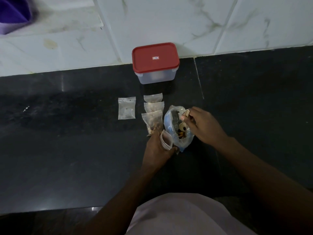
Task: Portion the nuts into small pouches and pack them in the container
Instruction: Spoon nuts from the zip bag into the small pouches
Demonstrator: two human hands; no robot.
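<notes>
looks a bit past halfway, judging by what's laid out. three small clear pouches filled with nuts (pixel 153 116) are lined up in an overlapping row on the dark polished stone table (pixel 67 133). a flat stack of empty clear pouches (pixel 127 108) is just beside them on the left, how many can't be told. another small clear zip pouch (pixel 166 139) is held open by the left hand (pixel 156 150), fingers curled round it, right next to the large crumpled clear plastic bag of mixed nuts (pixel 176 119). a small pale plastic spoon (pixel 186 114) is pinched by the fingers of the right hand (pixel 205 127), bowl dipped into the bag, so scooping is probably the step in hand. the rectangular clear plastic container with a red lid (pixel 155 65) is parked against the white marbled tiles (pixel 169 22), well apart from the hands, lid on. nothing can be made out inside it, so the packing looks not yet started.
</notes>
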